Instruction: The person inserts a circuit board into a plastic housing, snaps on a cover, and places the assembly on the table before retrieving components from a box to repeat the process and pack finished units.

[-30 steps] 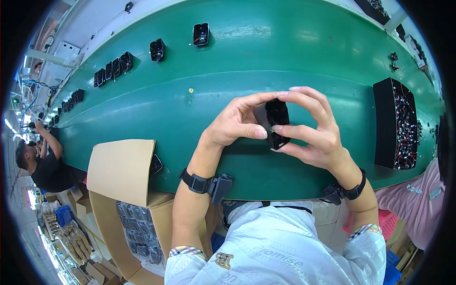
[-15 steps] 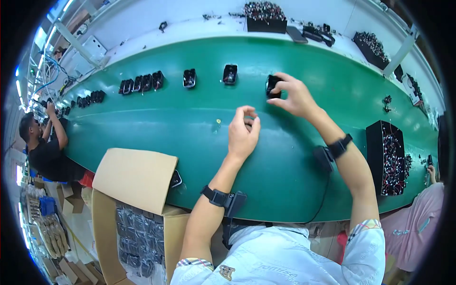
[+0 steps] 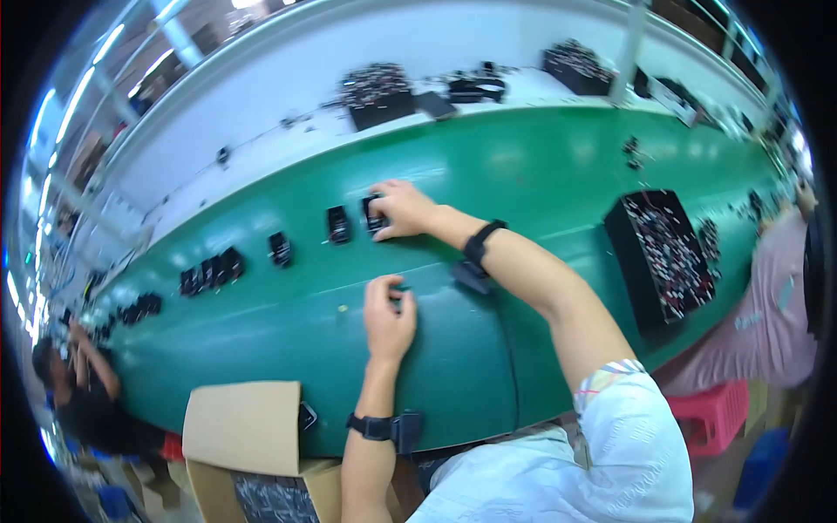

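My right hand [image 3: 404, 209] grips a small black rectangular housing [image 3: 373, 215] on the green bench, thumb on the near side and fingers on the far side. Just left of it stands a similar black housing [image 3: 337, 225] with dark parts inside, a narrow gap between them. Another single black housing [image 3: 279, 250] is further left. Nearer to me, my left hand [image 3: 390, 324] hovers over the bench with curled fingers. Something dark shows between its thumb and fingers, but I cannot make out what it is.
More black housings [image 3: 212, 272] continue the row leftward. A black bin of small wired parts [image 3: 667, 257] stands right; another bin [image 3: 377, 98] is on the white ledge. An open carton [image 3: 244, 427] sits at the near left. Co-workers are at left [image 3: 87, 392] and right [image 3: 750, 305].
The view has turned and tilted, so the bench sits differently. My right hand has brought its black housing left, closer to the neighbouring one. My left hand stays curled.
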Available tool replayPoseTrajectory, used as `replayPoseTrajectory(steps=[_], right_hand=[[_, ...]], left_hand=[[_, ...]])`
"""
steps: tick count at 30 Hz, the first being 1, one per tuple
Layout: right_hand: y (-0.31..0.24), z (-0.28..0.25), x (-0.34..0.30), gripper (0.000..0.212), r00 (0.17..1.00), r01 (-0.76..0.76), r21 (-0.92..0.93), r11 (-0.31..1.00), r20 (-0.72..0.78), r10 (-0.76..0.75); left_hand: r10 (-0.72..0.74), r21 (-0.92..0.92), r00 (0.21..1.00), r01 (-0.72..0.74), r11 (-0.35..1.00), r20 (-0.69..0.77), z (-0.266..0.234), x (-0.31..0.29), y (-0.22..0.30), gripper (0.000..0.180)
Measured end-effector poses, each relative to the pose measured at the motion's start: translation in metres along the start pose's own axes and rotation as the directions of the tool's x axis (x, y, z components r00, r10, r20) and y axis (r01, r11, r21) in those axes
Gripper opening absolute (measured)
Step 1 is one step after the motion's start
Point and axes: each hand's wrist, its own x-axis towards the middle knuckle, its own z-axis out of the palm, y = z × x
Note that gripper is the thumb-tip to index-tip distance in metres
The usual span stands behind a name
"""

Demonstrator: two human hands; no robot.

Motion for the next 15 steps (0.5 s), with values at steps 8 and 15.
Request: replayPoseTrajectory(steps=[8,15], right_hand=[[0.131,-0.128,-0.059,0.046,0.916,-0.249,-0.260,0.933,0.251,0.314],[0.300,-0.283,-0.298,0.037,-0.056,-0.937,-0.309,-0.162,-0.324,0.944]], left_hand=[[-0.011,-0.045,1.000,0.011,0.999,-0.002,0.003,0.002,0.001,0.030],[-0.059,-0.018,0.997,0.060,0.998,0.050,0.006,0.000,0.007,0.026]])
